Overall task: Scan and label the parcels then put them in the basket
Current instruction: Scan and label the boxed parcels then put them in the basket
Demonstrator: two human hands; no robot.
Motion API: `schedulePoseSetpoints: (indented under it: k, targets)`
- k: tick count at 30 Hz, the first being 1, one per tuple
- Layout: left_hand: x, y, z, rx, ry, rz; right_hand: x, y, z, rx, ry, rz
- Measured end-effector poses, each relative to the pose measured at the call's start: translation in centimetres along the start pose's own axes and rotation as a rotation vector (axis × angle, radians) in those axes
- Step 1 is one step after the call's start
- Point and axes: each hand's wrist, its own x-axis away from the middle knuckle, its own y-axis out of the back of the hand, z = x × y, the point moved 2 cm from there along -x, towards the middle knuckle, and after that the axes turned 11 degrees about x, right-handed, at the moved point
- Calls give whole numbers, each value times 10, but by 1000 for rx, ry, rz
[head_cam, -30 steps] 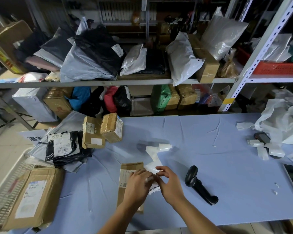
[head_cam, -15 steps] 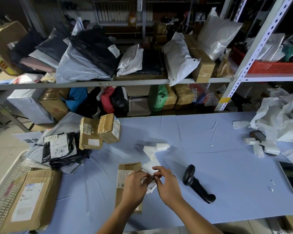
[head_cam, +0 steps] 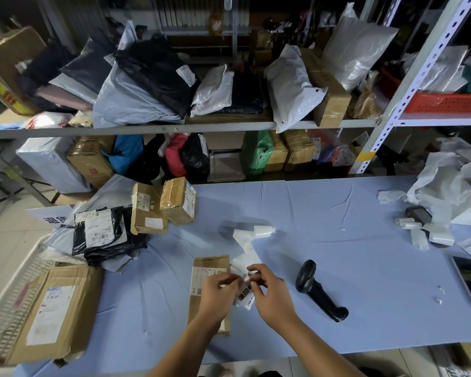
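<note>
Right under my left hand [head_cam: 219, 293] sits the brown parcel [head_cam: 208, 270]. That hand and my right hand [head_cam: 272, 295] both pinch the printed label [head_cam: 244, 298] by its edges, so I reckon it'll go on flat. Barcode scanner [head_cam: 320, 293] is parked just right, easy reach.

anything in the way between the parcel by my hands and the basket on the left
Yes: a big cardboard box lies along the basket's table side, left of the parcel. The cloth between is bare.

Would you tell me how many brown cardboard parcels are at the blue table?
4: two small boxes side by side at far left, a flat parcel under the left hand, a large box at near left. Bags may hide more.
</note>
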Motion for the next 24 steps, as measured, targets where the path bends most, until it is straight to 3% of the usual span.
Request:
schedulePoseSetpoints:
  k: [6,11,19,24]
  targets:
    - [-7,4,5,-252,-250,18,0,-1,-3,-73,-28,3]
    - [-12,6,7,-201,-246,-63,0,2,-9,-89,-89,-12]
    - [-16,28,-8,-57,-194,-329,6,5,-40,2,-216,1]
    - [-10,38,-16,-182,-284,-428,6,5,-53,52,-341,-17]
